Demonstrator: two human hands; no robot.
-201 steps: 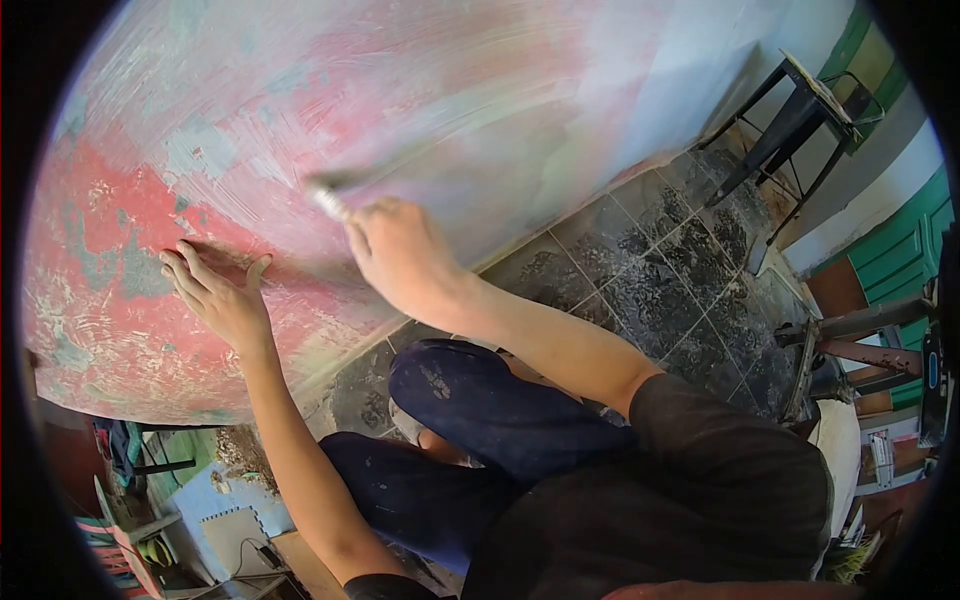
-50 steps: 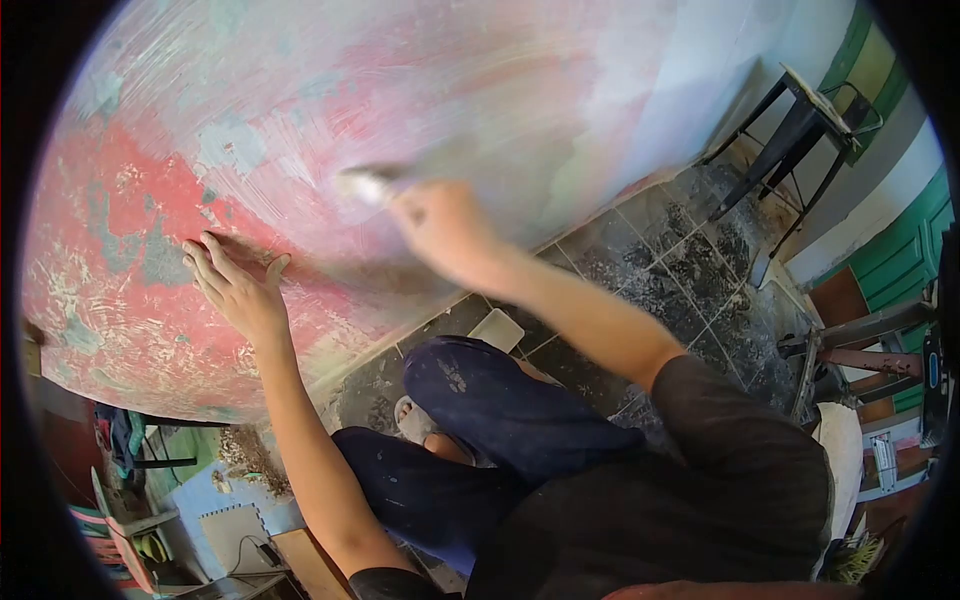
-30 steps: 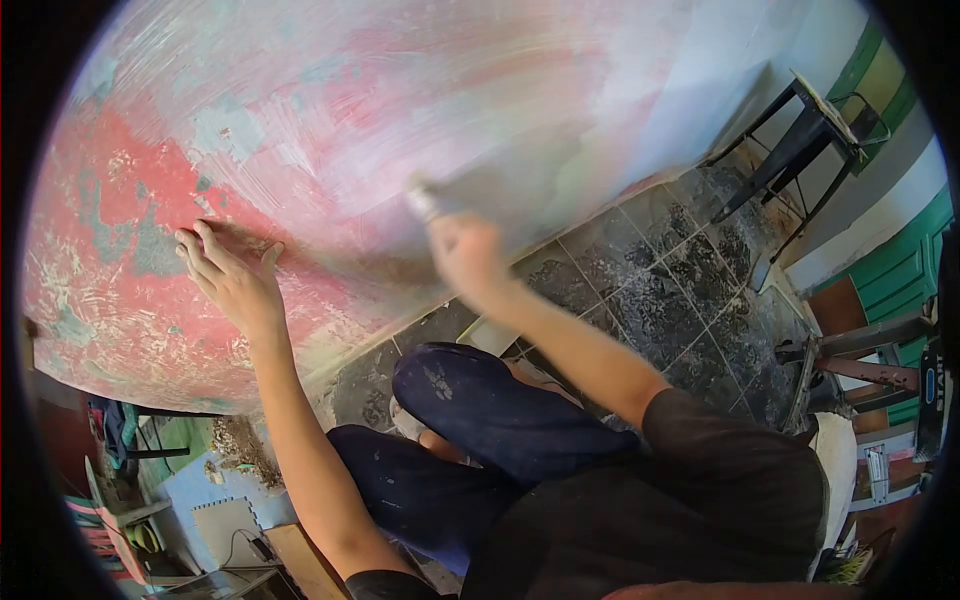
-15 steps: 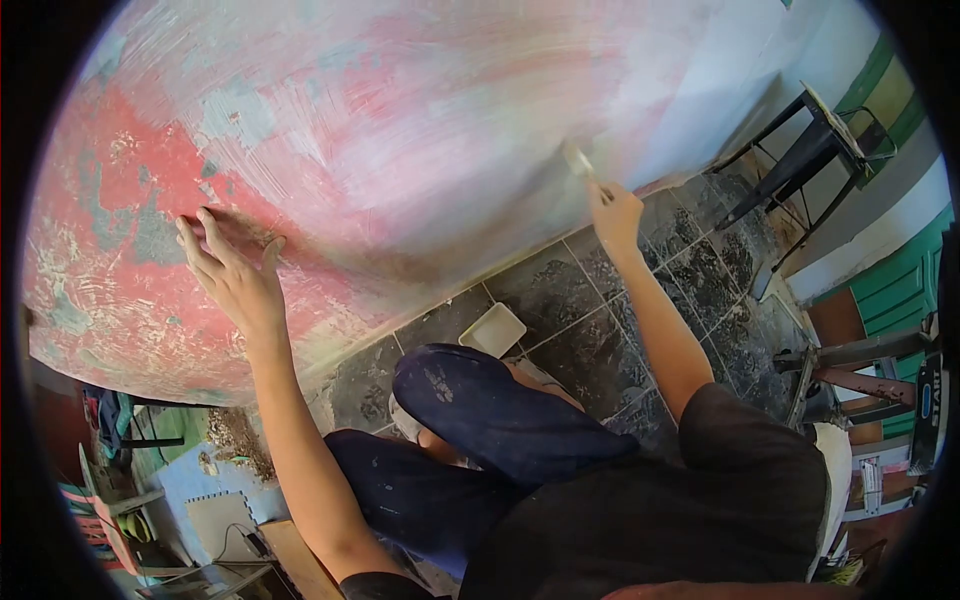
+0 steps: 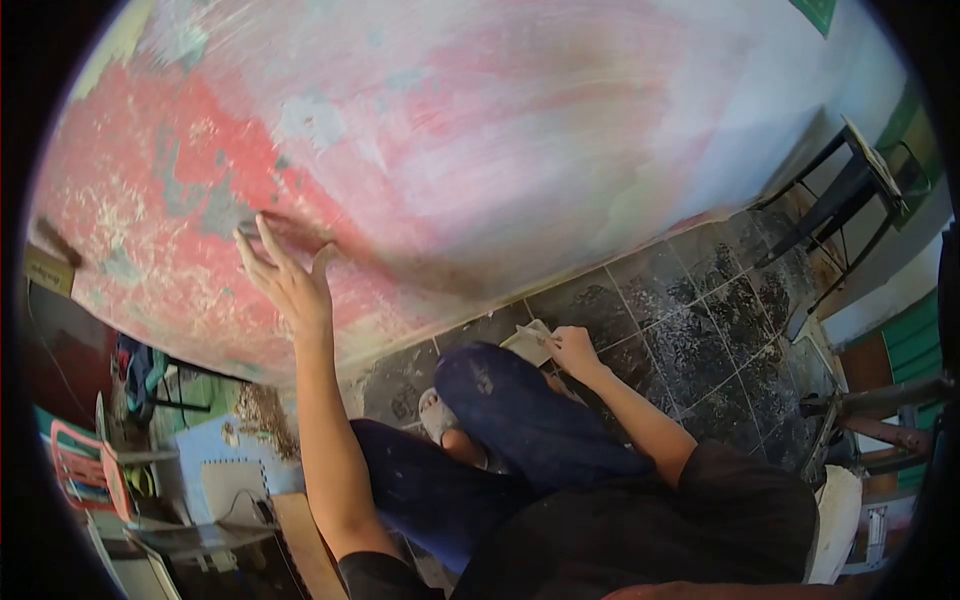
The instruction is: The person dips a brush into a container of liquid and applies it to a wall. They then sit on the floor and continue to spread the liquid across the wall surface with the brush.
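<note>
My left hand (image 5: pixel 292 285) is held up at the wall (image 5: pixel 480 150) with its fingers spread, its fingertips on or close to the red, patchy paint. Whitish and pinkish brush streaks cover the middle of that wall. Low down, my right hand (image 5: pixel 577 354) is closed round the handle of a paintbrush (image 5: pixel 537 331). The bristle end is over or in a small cream-coloured tray (image 5: pixel 516 347) on the floor, partly hidden behind the hand and my knee. I cannot make out what the tray contains.
Dark floor tiles (image 5: pixel 690 310) with pale smears run along the wall's foot. A black metal stool (image 5: pixel 840 205) stands at the right. Debris (image 5: pixel 263 415) lies at the lower left, near a pink chair (image 5: pixel 85 460). My bent knees (image 5: pixel 490 400) are in front.
My right hand has come down from the wall with the paintbrush, moving left to the tray. The left hand stays at the wall while the view has shifted.
</note>
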